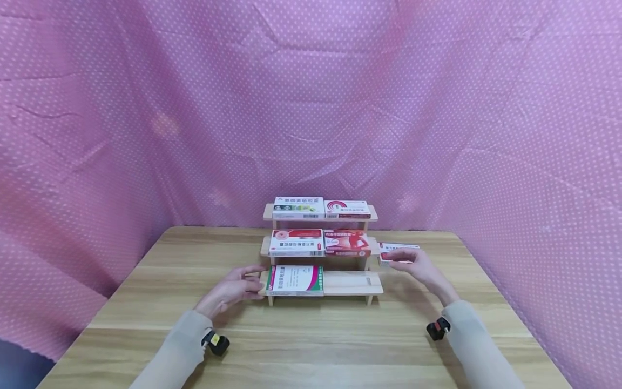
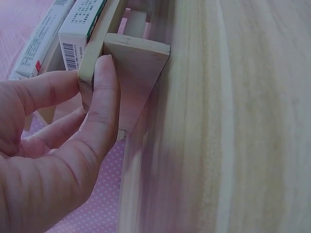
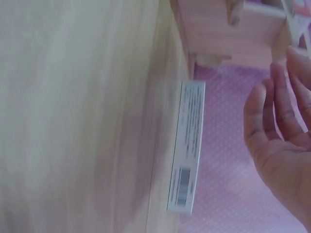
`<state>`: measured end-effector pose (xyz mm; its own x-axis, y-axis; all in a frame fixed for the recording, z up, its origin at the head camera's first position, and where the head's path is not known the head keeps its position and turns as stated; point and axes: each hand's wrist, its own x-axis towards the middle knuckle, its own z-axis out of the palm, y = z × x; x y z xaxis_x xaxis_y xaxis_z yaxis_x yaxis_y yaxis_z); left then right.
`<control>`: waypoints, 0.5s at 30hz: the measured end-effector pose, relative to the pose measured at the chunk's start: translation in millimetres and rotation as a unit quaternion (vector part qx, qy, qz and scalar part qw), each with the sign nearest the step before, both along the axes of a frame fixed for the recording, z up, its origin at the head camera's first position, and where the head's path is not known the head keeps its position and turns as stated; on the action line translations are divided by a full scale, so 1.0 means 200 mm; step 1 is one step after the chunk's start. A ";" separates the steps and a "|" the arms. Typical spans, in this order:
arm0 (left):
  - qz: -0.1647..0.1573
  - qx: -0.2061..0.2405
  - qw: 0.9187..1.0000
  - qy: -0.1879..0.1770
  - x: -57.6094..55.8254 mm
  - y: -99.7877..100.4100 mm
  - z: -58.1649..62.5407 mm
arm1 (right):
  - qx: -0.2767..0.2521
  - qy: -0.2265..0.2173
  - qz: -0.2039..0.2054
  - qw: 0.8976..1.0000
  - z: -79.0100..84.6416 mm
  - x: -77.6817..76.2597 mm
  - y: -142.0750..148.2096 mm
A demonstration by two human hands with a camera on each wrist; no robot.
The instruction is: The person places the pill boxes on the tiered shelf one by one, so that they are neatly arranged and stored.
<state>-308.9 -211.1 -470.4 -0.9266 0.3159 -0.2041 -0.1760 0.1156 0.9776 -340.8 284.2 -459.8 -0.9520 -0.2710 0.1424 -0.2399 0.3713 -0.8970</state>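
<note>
A three-tier wooden display stand (image 1: 353, 283) holds medicine boxes lying flat. With fingers and thumb, my left hand (image 1: 231, 290) grips the left end of its lowest board, beside a green, white and magenta medicine box (image 1: 294, 279). The left wrist view shows the digits on both faces of that board end (image 2: 87, 73). My right hand (image 1: 421, 270) hovers with relaxed fingers by a white medicine box (image 1: 399, 247) on the table, right of the stand. In the right wrist view a gap separates the fingers from this box (image 3: 187, 148).
On the middle tier lie a red-and-white box (image 1: 296, 243) and a red box (image 1: 346, 241). The top tier carries a green-and-white box (image 1: 298, 207) and a white box with red arcs (image 1: 347, 208). Behind the wooden table (image 1: 316, 346) hangs a pink dotted cloth (image 1: 311, 108).
</note>
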 end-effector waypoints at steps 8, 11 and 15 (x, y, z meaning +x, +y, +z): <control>-0.003 0.006 1.000 0.000 0.01 0.00 0.00 | 0.037 -0.008 -0.052 0.998 -0.01 -0.04 0.13; -0.002 0.009 1.000 -0.001 0.01 0.00 0.00 | 0.048 -0.014 -0.059 0.997 0.00 -0.06 0.17; -0.006 0.012 1.000 0.003 0.01 0.00 0.00 | 0.069 -0.024 -0.061 0.995 0.01 -0.08 0.22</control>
<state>-307.4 -211.6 -469.7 -0.9241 0.3312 -0.1906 -0.1687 0.0941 0.9812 -357.8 327.6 -458.4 -0.9838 -0.1669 0.0657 -0.1438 0.5157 -0.8446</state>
